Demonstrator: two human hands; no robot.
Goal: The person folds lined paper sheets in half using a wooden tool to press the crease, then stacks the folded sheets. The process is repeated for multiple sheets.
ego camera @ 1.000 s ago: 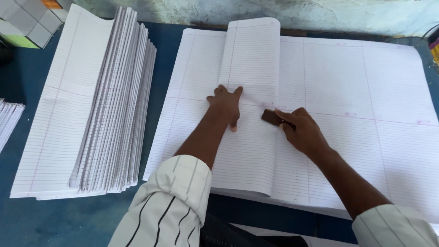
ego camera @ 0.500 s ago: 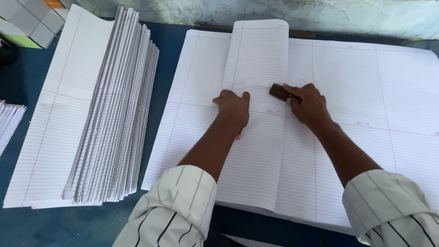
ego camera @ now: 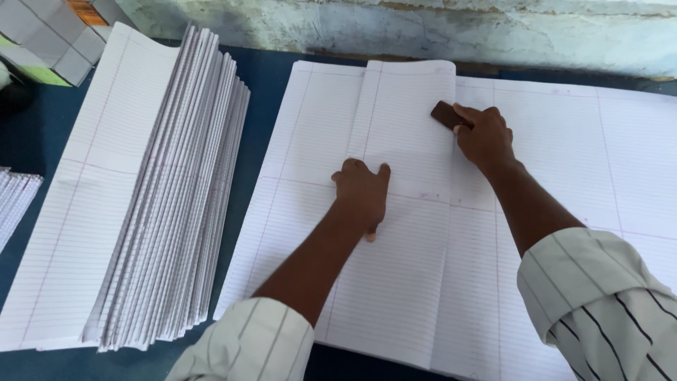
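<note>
White ruled paper fills most of the view: a broad stack of large lined sheets (ego camera: 564,176) lies flat on a dark blue table (ego camera: 271,92), and its top sheet is folded over into a long narrow folded panel (ego camera: 405,120) that runs from the far edge toward the person. The left hand (ego camera: 361,194) lies palm down on this panel near its middle, its fingers (ego camera: 352,169) close together and pressed flat against the paper, the thumb set a little apart on the right. The right hand (ego camera: 485,135) is farther up, at the right-hand crease of the panel, where its fingers pinch a small dark brown block (ego camera: 446,114) whose free end sticks out to the upper left and rests on the paper right at the fold line. Both forearms come up from the bottom of the view in rolled cream sleeves with thin dark stripes (ego camera: 599,296). To the left, well apart from the hands, sits a tall pile of already folded lined sheets (ego camera: 169,204), its folded edges fanned out toward the big stack with a strip of bare table between them. Another small bundle of lined paper (ego camera: 14,201) shows at the left edge, and some grey and green cartons (ego camera: 49,39) stand in the far left corner against a rough pale wall (ego camera: 423,28).
</note>
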